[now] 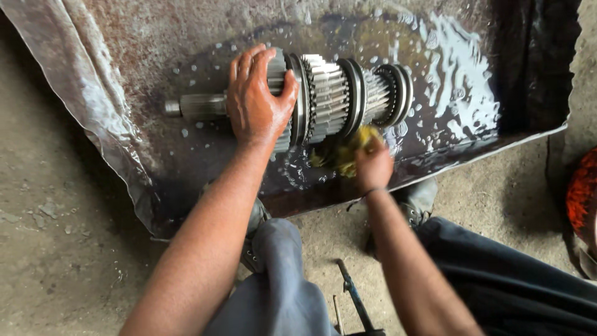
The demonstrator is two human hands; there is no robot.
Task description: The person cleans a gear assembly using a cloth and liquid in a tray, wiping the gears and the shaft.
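long steel gear shaft with several toothed gears [323, 96] lies horizontal in a wet, oily sheet-metal tray [186, 37] on the concrete floor [56, 261] | left hand [258, 99] at 9 o'clock, fingers curled over the gears, gripping | right hand [373, 165] at 6 o'clock, fingers closed on a yellow rag [348, 146] touching the gears | dark screwdriver [356, 298] on floor between the knees

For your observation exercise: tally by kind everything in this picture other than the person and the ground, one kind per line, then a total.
Gear shaft: 1
Yellow rag: 1
Metal tray: 1
Tools on the ground: 2
Red object, partly out of frame: 1
Total: 6
The left hand grips the shaft; the right hand holds the rag.
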